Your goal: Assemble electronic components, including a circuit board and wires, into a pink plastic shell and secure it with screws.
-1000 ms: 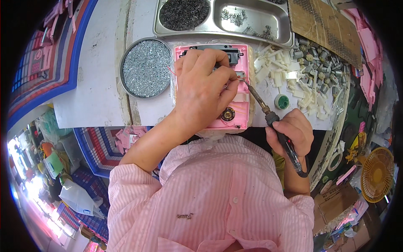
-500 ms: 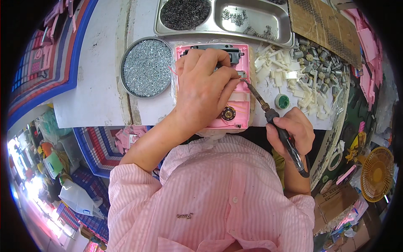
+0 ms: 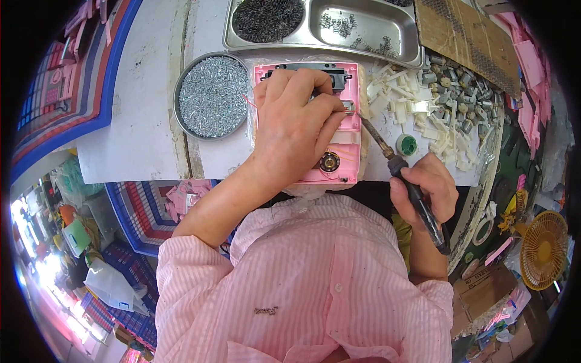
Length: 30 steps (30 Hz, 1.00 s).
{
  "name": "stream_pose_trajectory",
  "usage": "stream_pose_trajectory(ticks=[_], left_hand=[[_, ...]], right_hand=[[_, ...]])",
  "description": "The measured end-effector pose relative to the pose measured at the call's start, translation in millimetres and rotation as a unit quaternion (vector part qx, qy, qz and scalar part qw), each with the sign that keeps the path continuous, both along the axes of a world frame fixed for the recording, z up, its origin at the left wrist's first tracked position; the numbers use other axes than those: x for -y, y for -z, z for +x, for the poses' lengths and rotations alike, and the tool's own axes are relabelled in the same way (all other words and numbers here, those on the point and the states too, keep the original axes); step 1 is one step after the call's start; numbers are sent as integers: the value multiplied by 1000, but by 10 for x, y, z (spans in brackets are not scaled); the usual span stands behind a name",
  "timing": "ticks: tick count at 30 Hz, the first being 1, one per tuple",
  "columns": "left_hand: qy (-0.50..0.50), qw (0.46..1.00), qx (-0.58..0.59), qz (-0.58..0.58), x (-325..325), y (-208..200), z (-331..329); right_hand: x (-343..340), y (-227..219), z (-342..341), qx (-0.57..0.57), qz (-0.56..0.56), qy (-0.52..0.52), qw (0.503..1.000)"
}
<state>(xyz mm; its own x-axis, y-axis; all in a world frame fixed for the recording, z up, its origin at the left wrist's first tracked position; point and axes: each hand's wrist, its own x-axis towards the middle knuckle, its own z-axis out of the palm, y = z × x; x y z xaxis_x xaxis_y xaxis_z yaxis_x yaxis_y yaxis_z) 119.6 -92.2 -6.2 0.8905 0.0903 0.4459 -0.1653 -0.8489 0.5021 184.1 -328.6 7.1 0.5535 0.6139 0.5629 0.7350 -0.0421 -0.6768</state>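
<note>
My right hand (image 3: pixel 431 189) is wrapped round the black handle of a soldering iron (image 3: pixel 415 199). The iron's tip points up and left, at the right edge of a pink plastic housing (image 3: pixel 347 152), close to my left fingertips. My left hand (image 3: pixel 296 121) lies across that housing, thumb and fingers pinched together; whatever they grip is hidden. Inside the housing are a dark grey part (image 3: pixel 339 77) along the top, a small metal piece (image 3: pixel 348 106) by the fingertips and a round dark part (image 3: pixel 330 161) lower down. A thin red wire (image 3: pixel 247 99) sticks out left of my hand.
A round dish of small screws (image 3: pixel 213 97) stands left of the housing. Behind it is a metal tray (image 3: pixel 327 45) with springs. To the right lie a small green-filled cup (image 3: pixel 407 144), white plastic parts (image 3: pixel 396 109), small motors (image 3: pixel 466 112) and a cardboard piece (image 3: pixel 469 42).
The soldering iron and my right hand have shifted slightly to the right, drawing the tip away from my left fingertips. My left hand stays in place on the housing.
</note>
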Motion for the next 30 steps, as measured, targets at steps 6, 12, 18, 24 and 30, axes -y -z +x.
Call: stream_pose_trajectory(ticks=[6, 12, 18, 24, 30], left_hand=[[-2, 1000, -4, 5, -3, -18, -6], [-9, 1000, 1, 16, 14, -2, 0], [-19, 999, -26, 31, 71, -83, 31], [-21, 999, -26, 39, 83, -77, 53], [-25, 999, -24, 42, 94, -67, 55]], right_hand=[[82, -8, 56, -3, 16, 33, 999], [64, -9, 113, -2, 13, 32, 999], [3, 39, 125, -10, 11, 11, 1000], [-44, 60, 121, -13, 2, 5, 1000], [-56, 74, 133, -11, 8, -4, 1000]])
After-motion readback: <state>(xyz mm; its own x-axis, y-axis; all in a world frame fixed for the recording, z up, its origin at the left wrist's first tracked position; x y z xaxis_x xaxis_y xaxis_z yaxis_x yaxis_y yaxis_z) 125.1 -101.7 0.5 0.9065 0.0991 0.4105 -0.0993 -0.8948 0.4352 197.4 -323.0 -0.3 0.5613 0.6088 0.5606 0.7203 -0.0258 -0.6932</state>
